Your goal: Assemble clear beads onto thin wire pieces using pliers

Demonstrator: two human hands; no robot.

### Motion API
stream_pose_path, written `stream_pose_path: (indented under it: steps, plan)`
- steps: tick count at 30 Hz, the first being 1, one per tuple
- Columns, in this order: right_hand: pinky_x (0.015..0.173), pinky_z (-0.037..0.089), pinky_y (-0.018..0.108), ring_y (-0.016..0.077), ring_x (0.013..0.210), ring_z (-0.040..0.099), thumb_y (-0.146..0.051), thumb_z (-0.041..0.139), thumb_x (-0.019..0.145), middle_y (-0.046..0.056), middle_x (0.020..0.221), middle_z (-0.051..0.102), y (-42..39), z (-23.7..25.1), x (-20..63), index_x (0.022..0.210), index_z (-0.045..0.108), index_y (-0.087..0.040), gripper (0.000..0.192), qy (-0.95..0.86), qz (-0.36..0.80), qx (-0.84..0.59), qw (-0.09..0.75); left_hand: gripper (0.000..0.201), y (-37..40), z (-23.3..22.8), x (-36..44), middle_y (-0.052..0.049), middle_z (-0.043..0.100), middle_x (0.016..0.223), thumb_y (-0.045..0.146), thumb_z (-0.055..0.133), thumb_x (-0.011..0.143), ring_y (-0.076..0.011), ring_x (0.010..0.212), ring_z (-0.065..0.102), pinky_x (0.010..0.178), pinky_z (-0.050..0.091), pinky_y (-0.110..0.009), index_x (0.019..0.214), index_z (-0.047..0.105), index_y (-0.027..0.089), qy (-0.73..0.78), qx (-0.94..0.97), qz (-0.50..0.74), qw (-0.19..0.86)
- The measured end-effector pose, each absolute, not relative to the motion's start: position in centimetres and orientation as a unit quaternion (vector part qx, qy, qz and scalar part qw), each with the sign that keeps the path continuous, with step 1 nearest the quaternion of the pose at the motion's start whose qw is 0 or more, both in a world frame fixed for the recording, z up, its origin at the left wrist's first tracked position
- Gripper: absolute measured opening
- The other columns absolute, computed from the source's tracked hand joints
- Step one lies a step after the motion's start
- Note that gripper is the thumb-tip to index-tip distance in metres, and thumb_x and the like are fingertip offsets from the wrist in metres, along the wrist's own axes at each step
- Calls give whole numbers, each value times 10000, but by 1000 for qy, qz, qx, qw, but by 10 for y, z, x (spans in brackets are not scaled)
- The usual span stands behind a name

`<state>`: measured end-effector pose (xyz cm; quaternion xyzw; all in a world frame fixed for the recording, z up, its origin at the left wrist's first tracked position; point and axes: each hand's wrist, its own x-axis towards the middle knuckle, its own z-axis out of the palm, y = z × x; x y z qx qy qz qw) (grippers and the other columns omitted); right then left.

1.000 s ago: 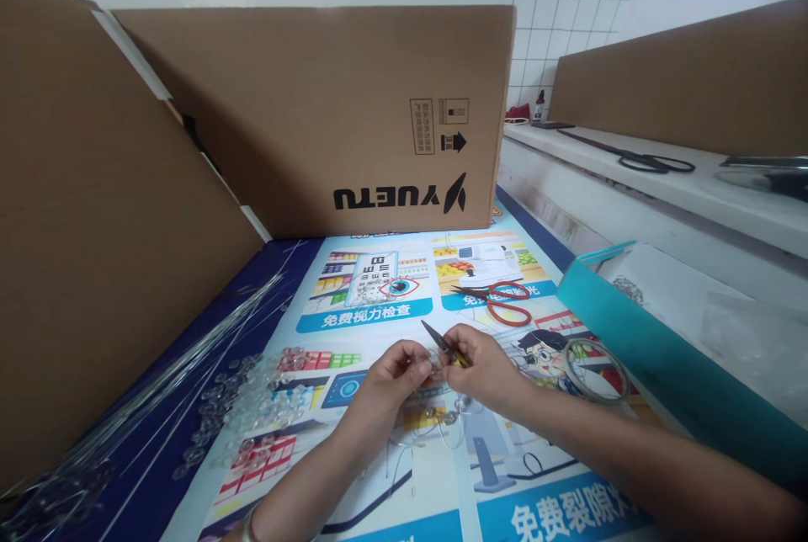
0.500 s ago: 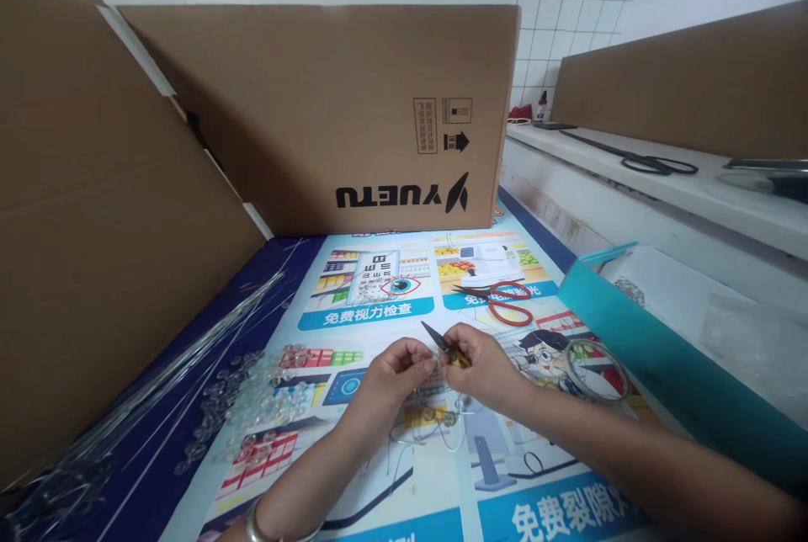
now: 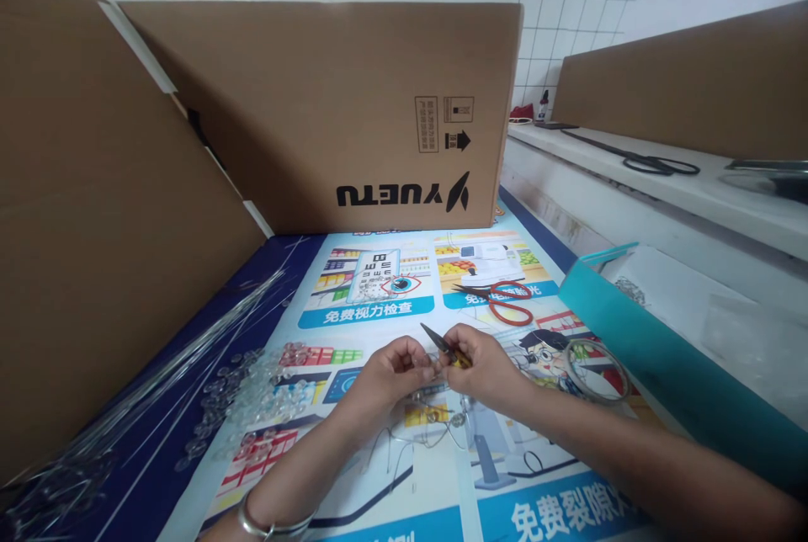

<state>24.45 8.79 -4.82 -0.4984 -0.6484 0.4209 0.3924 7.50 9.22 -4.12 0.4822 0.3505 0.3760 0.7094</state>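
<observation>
My right hand (image 3: 483, 365) is closed around needle-nose pliers (image 3: 435, 338) with dark pointed jaws and a yellow handle; the jaws point up and to the left. Close against it, my left hand (image 3: 401, 369) pinches thin wire, though the exact spot between the fingertips is hidden. Below both hands dangles a loose loop of thin wire (image 3: 429, 443) carrying a few clear beads (image 3: 455, 419). To the left lies a spread of loose clear beads (image 3: 252, 399) on the printed sheet (image 3: 442, 466).
Red-handled scissors (image 3: 511, 306) lie beyond my hands. At right are a clear ring-shaped roll (image 3: 597, 369) and a teal box (image 3: 669, 365). Long thin wires (image 3: 189, 357) run along the left. Cardboard (image 3: 316, 104) stands behind; black scissors (image 3: 650, 162) rest on a white ledge.
The hanging wire loop and its beads have swung slightly, mostly to the right. My left forearm has shifted a little left, while the pliers keep nearly the same place.
</observation>
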Motion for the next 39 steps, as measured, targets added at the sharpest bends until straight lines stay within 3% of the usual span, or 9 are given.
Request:
stream_pose_path:
  steps: [8, 17, 22, 30, 39]
  plan:
    - [493, 327, 194, 79, 562, 406, -199, 540, 656, -47, 644, 469, 85, -46, 243, 748, 461, -193, 122, -654, 411, -502, 390, 203, 98, -34, 74, -7, 587, 688, 241, 712, 637, -115, 633, 519, 602, 382, -229, 677, 534, 154, 362, 541, 356, 671]
    - [502, 319, 197, 82, 574, 415, -169, 513, 646, -44, 663, 483, 86, -48, 246, 748, 452, -198, 123, -671, 399, -498, 376, 124, 97, -36, 71, -27, 614, 750, 285, 599, 748, -150, 713, 544, 662, 393, -258, 742, 595, 161, 366, 603, 347, 618]
    - [505, 322, 197, 82, 580, 415, -191, 534, 648, -42, 665, 483, 85, -49, 245, 750, 455, -194, 129, -668, 401, -501, 376, 133, 96, -36, 72, -33, 618, 747, 290, 617, 726, -150, 688, 534, 635, 390, -246, 707, 606, 159, 392, 634, 332, 578]
    - [489, 316, 192, 77, 564, 403, -186, 526, 657, -51, 648, 459, 87, -50, 246, 743, 439, -194, 123, -658, 428, -490, 379, 192, 96, -43, 74, -36, 592, 719, 334, 623, 723, -157, 698, 533, 652, 393, -257, 738, 577, 149, 398, 567, 343, 635]
    - [502, 322, 191, 77, 563, 399, -230, 536, 711, -54, 634, 444, 84, -42, 248, 779, 488, -183, 96, -679, 428, -484, 348, 193, 92, -55, 76, 9, 520, 706, 356, 490, 830, -117, 666, 478, 632, 370, -230, 764, 480, 175, 395, 561, 393, 612]
